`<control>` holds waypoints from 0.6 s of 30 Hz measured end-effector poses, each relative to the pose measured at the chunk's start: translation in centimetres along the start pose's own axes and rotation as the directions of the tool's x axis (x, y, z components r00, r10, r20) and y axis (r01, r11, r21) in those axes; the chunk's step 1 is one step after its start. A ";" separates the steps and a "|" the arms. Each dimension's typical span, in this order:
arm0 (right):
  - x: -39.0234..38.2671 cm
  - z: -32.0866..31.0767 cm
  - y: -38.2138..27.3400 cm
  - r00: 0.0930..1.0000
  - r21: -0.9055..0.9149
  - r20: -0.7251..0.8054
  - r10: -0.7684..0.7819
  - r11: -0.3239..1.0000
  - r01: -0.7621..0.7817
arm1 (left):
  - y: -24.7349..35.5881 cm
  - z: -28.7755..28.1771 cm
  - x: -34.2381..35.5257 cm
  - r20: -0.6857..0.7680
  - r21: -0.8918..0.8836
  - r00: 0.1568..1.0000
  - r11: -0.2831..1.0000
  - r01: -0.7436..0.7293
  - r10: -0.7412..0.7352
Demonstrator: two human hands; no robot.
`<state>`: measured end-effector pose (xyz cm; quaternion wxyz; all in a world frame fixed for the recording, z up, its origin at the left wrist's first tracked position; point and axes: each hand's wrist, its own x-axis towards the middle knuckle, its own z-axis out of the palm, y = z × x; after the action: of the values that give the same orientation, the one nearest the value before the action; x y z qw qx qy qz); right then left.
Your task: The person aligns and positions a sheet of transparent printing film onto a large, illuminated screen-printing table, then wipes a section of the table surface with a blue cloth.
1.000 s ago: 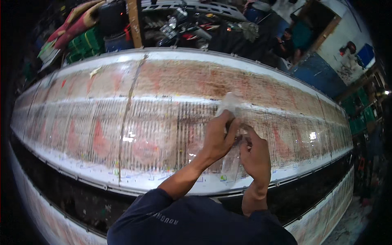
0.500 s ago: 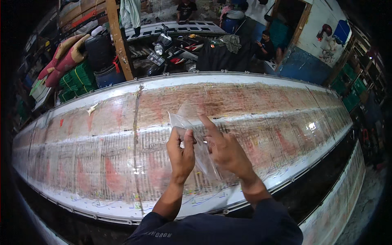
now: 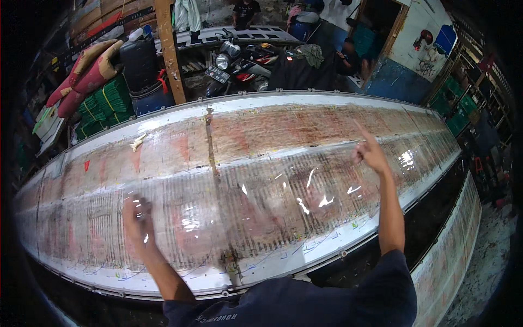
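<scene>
A clear plastic sheet (image 3: 283, 201), seen mostly by its glints, is spread between my hands above a long, ribbed panel (image 3: 101, 218) with white borders and pinkish-brown patches. My left hand (image 3: 139, 218) is closed on the sheet at the left, its fingers partly behind the shiny film. My right hand (image 3: 370, 152) holds the sheet at the upper right, index finger raised and the other fingers curled. A small pale scrap (image 3: 138, 142) and a red piece (image 3: 86, 165) lie on the panel's left part.
A second long panel (image 3: 452, 240) runs along the lower right. Behind are a parked motorbike (image 3: 229, 65), a wooden post (image 3: 166, 52), drums (image 3: 139, 71), green stacks (image 3: 103, 109), rolled pink material (image 3: 81, 79) and two other people (image 3: 245, 13), one near the doorway (image 3: 348, 60).
My hands have moved apart from the middle, the left toward lower left and the right toward upper right. The plastic, earlier bunched between them, is now spread wide.
</scene>
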<state>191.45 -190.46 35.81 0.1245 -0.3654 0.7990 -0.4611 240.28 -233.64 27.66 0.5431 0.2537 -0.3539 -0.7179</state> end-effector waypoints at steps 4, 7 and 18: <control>1.6 -4.3 4.4 0.972 -0.062 -0.204 0.113 0.990 -0.128 | 8.6 -15.1 3.5 0.318 -0.339 0.946 0.940 0.049 0.065; 3.7 -5.7 2.0 0.968 -0.224 -0.235 -0.093 0.974 0.039 | 14.0 -14.8 0.0 -0.346 -0.029 0.895 0.950 -0.312 0.283; 3.9 35.8 -22.6 0.740 -0.012 0.251 -0.624 0.762 0.647 | 22.5 -9.9 -6.0 -0.043 0.657 0.623 0.492 -0.571 0.781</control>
<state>218.45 -223.27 35.58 0.0342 -0.6729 0.6276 -0.3900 262.92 -233.78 39.02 0.7289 0.3629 -0.5292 -0.2389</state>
